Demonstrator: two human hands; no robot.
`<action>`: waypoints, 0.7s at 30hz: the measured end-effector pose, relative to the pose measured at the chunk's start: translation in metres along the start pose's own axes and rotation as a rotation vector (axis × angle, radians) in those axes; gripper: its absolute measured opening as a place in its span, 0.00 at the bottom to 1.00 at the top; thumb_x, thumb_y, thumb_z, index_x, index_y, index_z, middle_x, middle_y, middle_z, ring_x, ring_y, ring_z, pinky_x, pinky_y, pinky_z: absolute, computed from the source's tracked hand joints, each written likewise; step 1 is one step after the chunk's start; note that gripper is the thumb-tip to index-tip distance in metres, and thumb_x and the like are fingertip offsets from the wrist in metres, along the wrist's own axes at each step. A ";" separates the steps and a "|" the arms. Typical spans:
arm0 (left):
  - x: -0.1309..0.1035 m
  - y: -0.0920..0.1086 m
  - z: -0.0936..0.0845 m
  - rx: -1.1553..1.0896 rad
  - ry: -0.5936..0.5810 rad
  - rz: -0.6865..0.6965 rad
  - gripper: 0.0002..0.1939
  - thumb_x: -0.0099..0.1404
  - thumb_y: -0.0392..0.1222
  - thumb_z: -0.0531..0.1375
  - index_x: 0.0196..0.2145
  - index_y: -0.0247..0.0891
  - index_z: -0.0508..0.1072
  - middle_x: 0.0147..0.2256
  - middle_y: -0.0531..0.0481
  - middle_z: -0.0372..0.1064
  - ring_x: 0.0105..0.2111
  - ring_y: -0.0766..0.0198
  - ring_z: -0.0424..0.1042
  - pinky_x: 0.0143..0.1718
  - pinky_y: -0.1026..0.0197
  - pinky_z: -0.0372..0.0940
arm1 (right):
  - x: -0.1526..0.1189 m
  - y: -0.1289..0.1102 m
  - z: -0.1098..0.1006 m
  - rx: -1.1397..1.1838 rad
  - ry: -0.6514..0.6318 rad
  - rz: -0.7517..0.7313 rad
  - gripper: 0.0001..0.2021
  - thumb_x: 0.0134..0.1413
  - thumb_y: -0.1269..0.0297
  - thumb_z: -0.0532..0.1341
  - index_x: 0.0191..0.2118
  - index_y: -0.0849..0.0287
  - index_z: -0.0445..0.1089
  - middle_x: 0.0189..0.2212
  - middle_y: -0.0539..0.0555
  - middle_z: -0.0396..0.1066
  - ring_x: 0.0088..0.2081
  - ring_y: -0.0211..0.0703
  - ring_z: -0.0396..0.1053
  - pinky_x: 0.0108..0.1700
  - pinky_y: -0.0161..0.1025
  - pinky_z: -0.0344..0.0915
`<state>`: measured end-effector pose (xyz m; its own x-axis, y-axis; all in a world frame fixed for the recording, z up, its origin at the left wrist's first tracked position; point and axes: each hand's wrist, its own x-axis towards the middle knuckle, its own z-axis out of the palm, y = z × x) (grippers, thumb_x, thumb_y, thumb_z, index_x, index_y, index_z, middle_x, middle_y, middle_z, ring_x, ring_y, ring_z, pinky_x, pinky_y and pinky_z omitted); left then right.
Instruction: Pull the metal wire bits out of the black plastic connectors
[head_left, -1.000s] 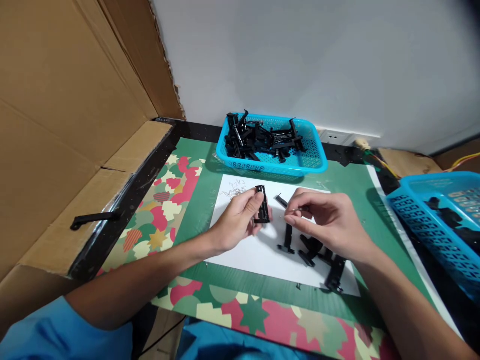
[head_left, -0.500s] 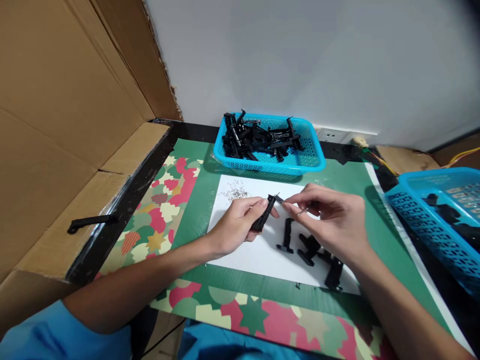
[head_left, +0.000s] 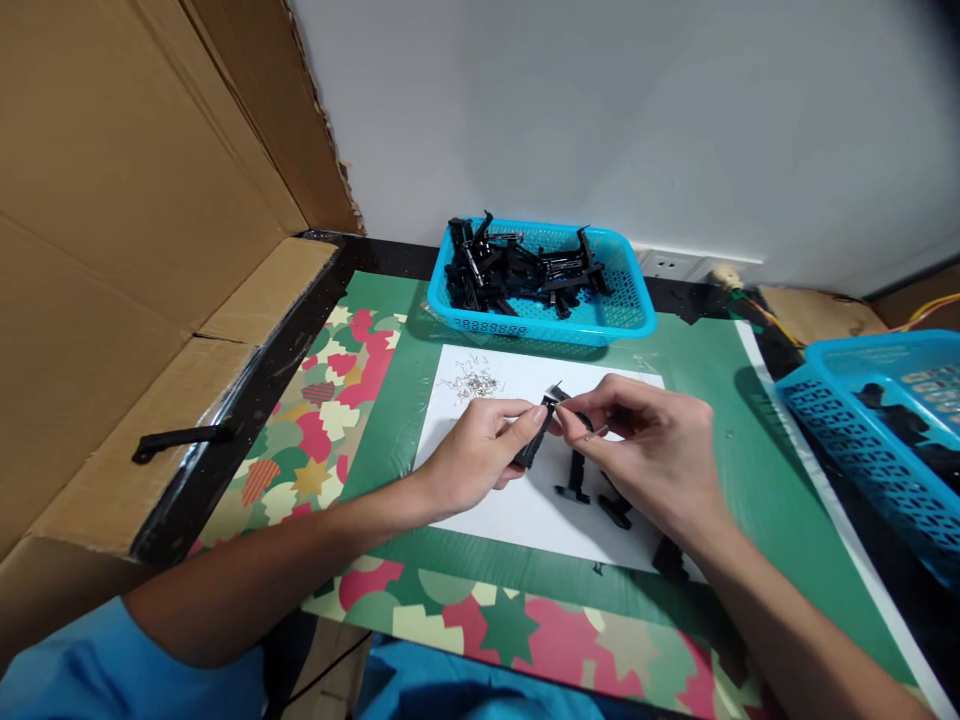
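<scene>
My left hand [head_left: 480, 450] is closed around a black plastic part [head_left: 534, 445], holding it tilted above a white sheet [head_left: 465, 505]. Fingers pinched, my right hand [head_left: 649, 440] grips a thin metal rod [head_left: 596, 433] whose front end meets the upper end of that part. A fine wire-like tip sticks up there; what it belongs to is too small to tell. Below my hands, similar black parts [head_left: 574, 490] lie on the sheet, some partly hidden by my right hand. A pile of small thin metal pieces [head_left: 476, 382] sits on the sheet's far left.
A blue basket [head_left: 540, 331] full of black parts stands at the back. Another blue basket [head_left: 862, 440] with dark pieces is at the right. One black part [head_left: 180, 440] lies at the left edge by the cardboard [head_left: 112, 460]. Wires [head_left: 772, 325] run near the wall socket [head_left: 667, 264].
My right hand has moved slightly left, bringing the rod against the upper end of the black part. My left hand still holds the part and has shifted slightly right.
</scene>
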<state>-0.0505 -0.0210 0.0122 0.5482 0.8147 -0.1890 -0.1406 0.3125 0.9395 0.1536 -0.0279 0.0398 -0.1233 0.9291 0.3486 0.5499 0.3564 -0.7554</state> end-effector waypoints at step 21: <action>-0.002 0.003 0.001 0.084 0.047 -0.024 0.28 0.72 0.65 0.60 0.34 0.33 0.74 0.22 0.61 0.47 0.18 0.74 0.50 0.17 0.70 0.48 | -0.004 0.008 0.008 0.092 -0.029 0.156 0.10 0.58 0.60 0.72 0.29 0.59 0.77 0.23 0.51 0.73 0.23 0.36 0.62 0.26 0.35 0.60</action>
<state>-0.0515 -0.0222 0.0152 0.5109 0.8302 -0.2230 -0.0570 0.2916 0.9548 0.1521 -0.0285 0.0282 -0.0669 0.9757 0.2084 0.4864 0.2143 -0.8470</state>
